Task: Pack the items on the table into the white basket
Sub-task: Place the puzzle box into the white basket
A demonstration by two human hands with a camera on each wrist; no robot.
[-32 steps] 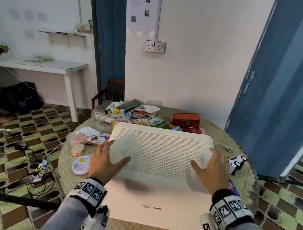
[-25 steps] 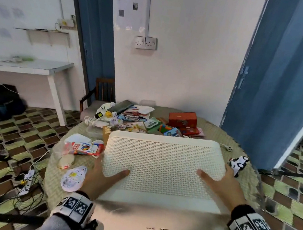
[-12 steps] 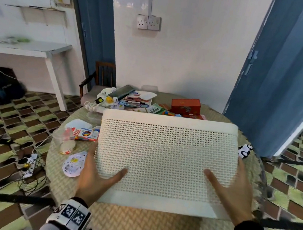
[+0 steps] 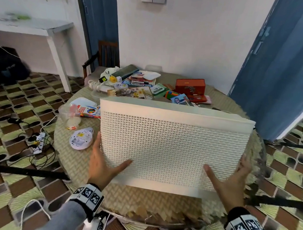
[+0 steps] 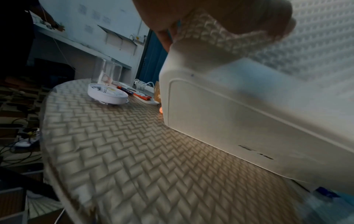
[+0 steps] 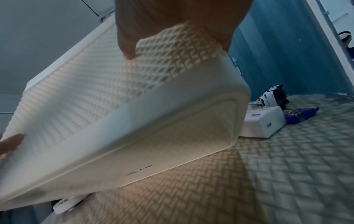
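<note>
The white basket (image 4: 171,146) with lattice walls is held over the near half of the round woven table (image 4: 145,201), rim up. It is tilted, so its smooth bottom (image 5: 239,113) shows from below in both wrist views (image 6: 153,144). My left hand (image 4: 102,162) grips its left corner with the thumb on the near wall. At the right corner my right hand (image 4: 230,179) grips it the same way. The inside of the basket is hidden.
Left of the basket lie a round white disc (image 4: 81,138), a colour pencil box (image 4: 87,111) and a clear cup (image 5: 107,72). Behind it is a red tin (image 4: 190,86) among several small items. A toy car (image 6: 272,97), white box (image 6: 264,122) and blue packet (image 6: 298,115) lie to the right.
The basket lay tipped with its bottom facing me. Both hands have swung it up towards upright and drawn it nearer, so now its near lattice wall faces me.
</note>
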